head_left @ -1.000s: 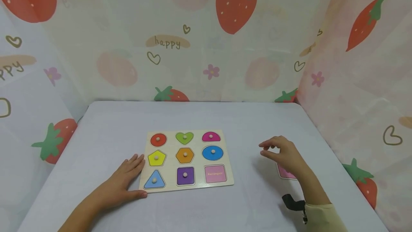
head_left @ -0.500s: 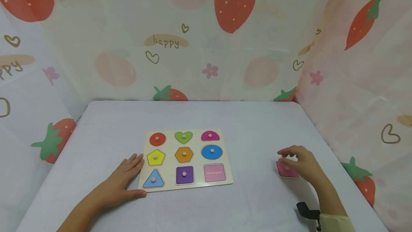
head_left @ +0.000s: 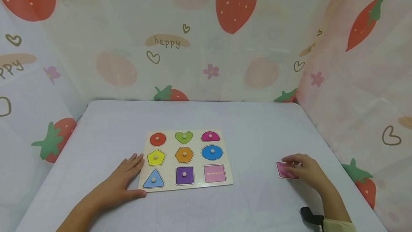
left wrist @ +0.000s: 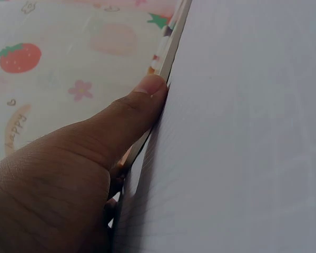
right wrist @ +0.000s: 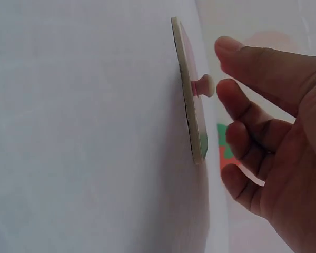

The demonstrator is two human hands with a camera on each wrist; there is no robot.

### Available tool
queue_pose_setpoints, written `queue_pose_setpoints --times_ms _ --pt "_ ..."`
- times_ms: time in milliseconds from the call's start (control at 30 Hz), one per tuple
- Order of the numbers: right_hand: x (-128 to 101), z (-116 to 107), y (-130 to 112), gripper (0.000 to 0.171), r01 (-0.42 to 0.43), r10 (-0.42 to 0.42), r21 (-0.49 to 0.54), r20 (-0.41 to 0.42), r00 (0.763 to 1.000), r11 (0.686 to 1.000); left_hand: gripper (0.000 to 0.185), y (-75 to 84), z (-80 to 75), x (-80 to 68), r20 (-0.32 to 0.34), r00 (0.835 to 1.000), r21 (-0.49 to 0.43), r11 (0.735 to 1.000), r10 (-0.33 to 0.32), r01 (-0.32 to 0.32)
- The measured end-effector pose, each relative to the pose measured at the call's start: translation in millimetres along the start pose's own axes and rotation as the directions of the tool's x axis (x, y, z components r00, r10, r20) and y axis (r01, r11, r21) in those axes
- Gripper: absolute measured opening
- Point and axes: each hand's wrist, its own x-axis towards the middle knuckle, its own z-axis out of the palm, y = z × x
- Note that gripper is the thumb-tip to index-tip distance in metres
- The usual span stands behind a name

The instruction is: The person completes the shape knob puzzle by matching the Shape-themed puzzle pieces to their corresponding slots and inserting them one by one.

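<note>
A pink rectangular puzzle piece [head_left: 282,171] lies flat on the white table at the right. My right hand [head_left: 307,172] hovers just over it, fingers spread and loosely bent. In the right wrist view, thumb and fingertips stand around the piece's small knob [right wrist: 205,85], apart from it. Toward the left, a wooden shape puzzle board [head_left: 197,157] holds several colored knobbed pieces. Its bottom right recess [head_left: 214,177] is pink, bears the word "Rectangular" and has no piece in it. My left hand [head_left: 119,182] rests beside the board's left edge, the thumb touching its near corner.
White cloth covers the table [head_left: 257,124]. Strawberry-printed curtains [head_left: 193,78] hang behind it and along both sides. A black wrist camera mount [head_left: 311,217] juts out from the right wrist above the table.
My right hand has moved right and down from between the board and the pink piece to just above that piece. The left hand and board have stayed put.
</note>
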Motion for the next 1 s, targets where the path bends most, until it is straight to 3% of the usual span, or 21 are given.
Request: queue_pose_setpoints --times_ms 400,1000 --pt "-2.2 3.6 7.4 0.038 -0.096 0.091 0.055 0.094 0.991 0.994 0.116 1.1 -0.9 0.0 0.001 1.000 0.001 1.000 -0.004 0.004" --pt "-3.9 7.2 14.6 0.028 -0.129 0.127 0.029 0.073 0.989 0.991 0.114 3.4 -2.3 -0.6 0.002 1.000 0.003 1.000 0.002 -0.002"
